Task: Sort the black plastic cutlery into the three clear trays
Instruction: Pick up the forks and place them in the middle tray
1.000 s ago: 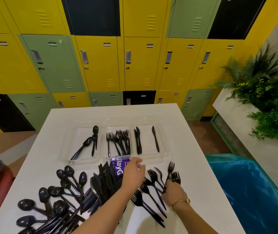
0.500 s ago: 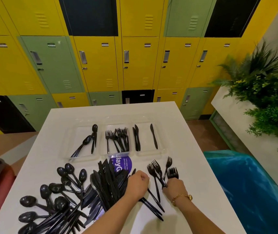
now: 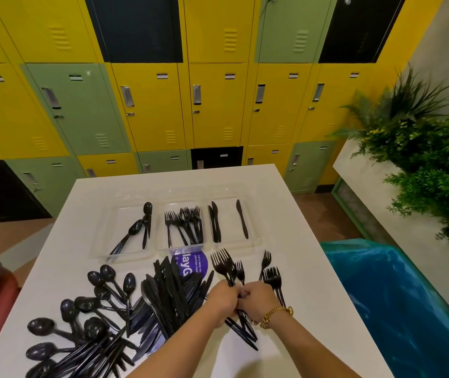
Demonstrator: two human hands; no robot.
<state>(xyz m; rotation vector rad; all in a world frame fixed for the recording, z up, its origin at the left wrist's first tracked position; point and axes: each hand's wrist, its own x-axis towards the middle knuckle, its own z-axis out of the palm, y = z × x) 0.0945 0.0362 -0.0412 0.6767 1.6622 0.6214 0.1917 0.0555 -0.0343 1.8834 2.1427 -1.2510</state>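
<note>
Gathering forks: left hand and right hand both clench one bundle of forks on the bench. Trays hold only a few spoons, forks, knives; big spoon and knife piles remain.

Three clear trays sit side by side: spoons left, forks middle, knives right. Unsorted black cutlery lies heaped just before them.
</note>
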